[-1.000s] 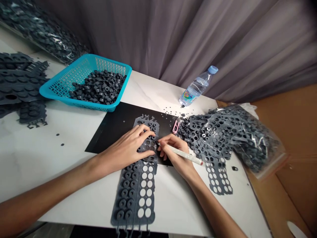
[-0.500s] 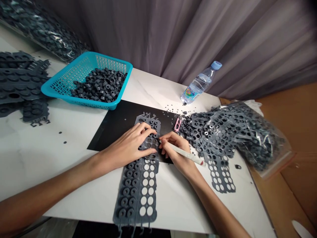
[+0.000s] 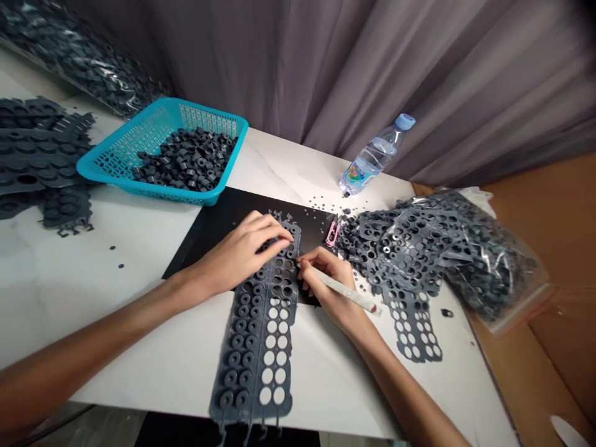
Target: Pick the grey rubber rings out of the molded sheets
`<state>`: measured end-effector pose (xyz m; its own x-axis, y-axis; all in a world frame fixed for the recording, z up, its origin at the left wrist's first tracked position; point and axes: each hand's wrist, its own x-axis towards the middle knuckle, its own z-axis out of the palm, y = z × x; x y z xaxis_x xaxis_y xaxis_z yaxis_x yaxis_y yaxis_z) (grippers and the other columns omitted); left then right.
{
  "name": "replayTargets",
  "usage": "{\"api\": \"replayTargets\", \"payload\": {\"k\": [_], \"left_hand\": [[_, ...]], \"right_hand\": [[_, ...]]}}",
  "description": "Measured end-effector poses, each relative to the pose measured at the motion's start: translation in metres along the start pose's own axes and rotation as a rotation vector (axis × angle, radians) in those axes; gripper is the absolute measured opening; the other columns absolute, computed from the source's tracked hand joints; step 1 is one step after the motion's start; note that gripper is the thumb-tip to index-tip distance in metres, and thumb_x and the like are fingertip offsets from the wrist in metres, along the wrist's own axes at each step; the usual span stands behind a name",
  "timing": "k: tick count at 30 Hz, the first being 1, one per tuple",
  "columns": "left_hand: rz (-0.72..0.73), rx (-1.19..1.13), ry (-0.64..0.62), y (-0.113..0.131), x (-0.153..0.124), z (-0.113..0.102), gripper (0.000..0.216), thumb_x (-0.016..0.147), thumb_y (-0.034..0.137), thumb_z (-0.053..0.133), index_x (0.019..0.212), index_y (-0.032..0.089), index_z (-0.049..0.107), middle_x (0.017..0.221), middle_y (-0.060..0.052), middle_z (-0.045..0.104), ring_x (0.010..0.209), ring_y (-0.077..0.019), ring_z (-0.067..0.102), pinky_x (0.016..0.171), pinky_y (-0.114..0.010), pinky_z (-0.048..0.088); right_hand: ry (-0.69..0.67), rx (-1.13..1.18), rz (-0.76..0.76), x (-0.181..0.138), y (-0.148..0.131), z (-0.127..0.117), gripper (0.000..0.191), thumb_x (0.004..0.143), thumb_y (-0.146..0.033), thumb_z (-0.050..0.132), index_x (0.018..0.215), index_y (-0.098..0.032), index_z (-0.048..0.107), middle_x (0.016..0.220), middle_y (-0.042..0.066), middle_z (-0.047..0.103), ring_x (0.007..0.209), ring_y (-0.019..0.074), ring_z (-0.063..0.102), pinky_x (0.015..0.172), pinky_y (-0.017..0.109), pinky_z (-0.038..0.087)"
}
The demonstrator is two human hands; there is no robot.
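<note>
A long dark grey moulded rubber sheet [image 3: 274, 347] lies lengthwise in front of me. Thick rings sit in its left columns, while most of its right columns are round holes. Over the upper part of this sheet is my left hand [image 3: 254, 248], thumb and forefinger drawn together at the right columns; whatever is between them is hidden. My right hand [image 3: 328, 273] grips a white pen-like tool [image 3: 347, 290] with a red mark at its back end. The front of that tool points at the sheet's right edge, just below my left fingertips.
A black mat [image 3: 195, 236] lies under the sheet's upper part. Behind it stands a turquoise basket [image 3: 161, 192] of loose rings. Pink thread snips [image 3: 333, 231], a water bottle [image 3: 372, 158] and a heap of punched sheets [image 3: 410, 242] are to the right, beside a plastic bag [image 3: 503, 285].
My left hand has moved up the sheet, and its thumb has closed toward the forefinger, uncovering the middle rows. My right hand has shifted slightly, still holding the pen-like tool.
</note>
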<state>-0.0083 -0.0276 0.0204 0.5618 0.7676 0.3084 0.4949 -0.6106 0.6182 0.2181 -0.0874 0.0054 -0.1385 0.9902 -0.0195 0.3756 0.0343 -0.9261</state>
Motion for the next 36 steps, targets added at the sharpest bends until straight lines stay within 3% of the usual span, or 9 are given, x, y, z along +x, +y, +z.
{"api": "replayTargets", "payload": {"k": [4, 13, 18, 20, 25, 27, 29, 32, 36], "left_hand": [[0.043, -0.035, -0.129, -0.001, -0.002, 0.014, 0.022, 0.109, 0.03, 0.053, 0.122, 0.022, 0.069, 0.119, -0.004, 0.067, 0.117, -0.0225, 0.058, 0.106, -0.04, 0.046], [0.002, -0.076, -0.105, -0.009, -0.004, 0.02, 0.021, 0.103, 0.028, 0.06, 0.122, 0.025, 0.068, 0.119, -0.003, 0.068, 0.118, -0.0243, 0.06, 0.104, -0.04, 0.049], [0.105, 0.083, -0.124, 0.001, -0.004, 0.019, 0.021, 0.109, 0.024, 0.051, 0.115, 0.02, 0.071, 0.121, -0.006, 0.068, 0.113, -0.0246, 0.061, 0.101, -0.041, 0.049], [0.135, 0.084, -0.065, 0.004, -0.004, 0.022, 0.024, 0.11, 0.021, 0.047, 0.11, 0.018, 0.071, 0.117, -0.007, 0.068, 0.112, -0.0243, 0.061, 0.102, -0.042, 0.048], [-0.073, -0.292, 0.231, 0.007, 0.0, 0.023, 0.017, 0.108, 0.028, 0.056, 0.102, 0.018, 0.069, 0.103, -0.004, 0.068, 0.097, -0.0185, 0.065, 0.092, -0.034, 0.053], [-0.205, -0.548, 0.287, 0.006, 0.003, 0.016, 0.016, 0.105, 0.034, 0.063, 0.104, 0.018, 0.069, 0.101, -0.003, 0.069, 0.091, -0.016, 0.067, 0.085, -0.03, 0.055], [-0.313, -0.791, 0.313, 0.005, 0.004, 0.006, 0.019, 0.103, 0.036, 0.067, 0.106, 0.018, 0.069, 0.103, -0.003, 0.07, 0.093, -0.0147, 0.068, 0.088, -0.028, 0.056], [-0.434, -1.036, 0.229, 0.007, 0.002, -0.004, 0.017, 0.1, 0.032, 0.07, 0.106, 0.016, 0.071, 0.113, -0.006, 0.072, 0.108, -0.0161, 0.069, 0.102, -0.028, 0.053], [-0.534, -1.129, 0.006, 0.013, -0.007, -0.001, 0.024, 0.098, 0.032, 0.073, 0.116, 0.016, 0.071, 0.118, -0.009, 0.076, 0.115, -0.0228, 0.072, 0.11, -0.037, 0.053]], "right_hand": [[-0.018, -0.021, -0.021, -0.001, 0.0, -0.001, 0.021, 0.102, -0.041, 0.061, 0.096, -0.021, 0.066, 0.074, 0.0, 0.066, 0.061, 0.0146, 0.061, 0.055, 0.024, 0.047], [-0.007, 0.024, -0.01, -0.001, 0.002, 0.002, 0.018, 0.102, -0.037, 0.061, 0.095, -0.021, 0.065, 0.076, -0.001, 0.066, 0.062, 0.0142, 0.061, 0.055, 0.024, 0.044], [0.01, -0.033, -0.022, -0.001, 0.003, 0.003, 0.013, 0.101, -0.031, 0.06, 0.093, -0.021, 0.063, 0.072, -0.002, 0.063, 0.061, 0.0136, 0.057, 0.055, 0.025, 0.041], [0.024, -0.079, -0.038, -0.002, 0.002, 0.004, 0.012, 0.1, -0.028, 0.059, 0.091, -0.021, 0.062, 0.073, -0.003, 0.061, 0.061, 0.0131, 0.055, 0.056, 0.024, 0.04], [0.043, -0.097, -0.039, -0.001, 0.0, 0.006, 0.009, 0.096, -0.026, 0.059, 0.09, -0.021, 0.062, 0.074, -0.003, 0.062, 0.061, 0.0126, 0.055, 0.056, 0.024, 0.04], [0.049, -0.075, -0.018, -0.001, 0.0, 0.007, 0.009, 0.097, -0.027, 0.059, 0.091, -0.021, 0.062, 0.073, -0.003, 0.063, 0.061, 0.0133, 0.057, 0.056, 0.024, 0.041], [0.051, -0.049, -0.003, 0.0, 0.002, 0.007, 0.011, 0.098, -0.029, 0.06, 0.092, -0.021, 0.062, 0.072, -0.003, 0.062, 0.06, 0.0137, 0.058, 0.055, 0.024, 0.042], [0.043, 0.042, 0.025, 0.0, 0.004, 0.006, 0.014, 0.099, -0.033, 0.061, 0.094, -0.021, 0.064, 0.072, -0.002, 0.064, 0.058, 0.0142, 0.06, 0.052, 0.024, 0.043], [0.084, 0.113, -0.009, -0.004, 0.003, 0.002, 0.02, 0.104, -0.039, 0.06, 0.101, -0.022, 0.067, 0.075, -0.001, 0.067, 0.056, 0.0133, 0.059, 0.05, 0.024, 0.046]]}}
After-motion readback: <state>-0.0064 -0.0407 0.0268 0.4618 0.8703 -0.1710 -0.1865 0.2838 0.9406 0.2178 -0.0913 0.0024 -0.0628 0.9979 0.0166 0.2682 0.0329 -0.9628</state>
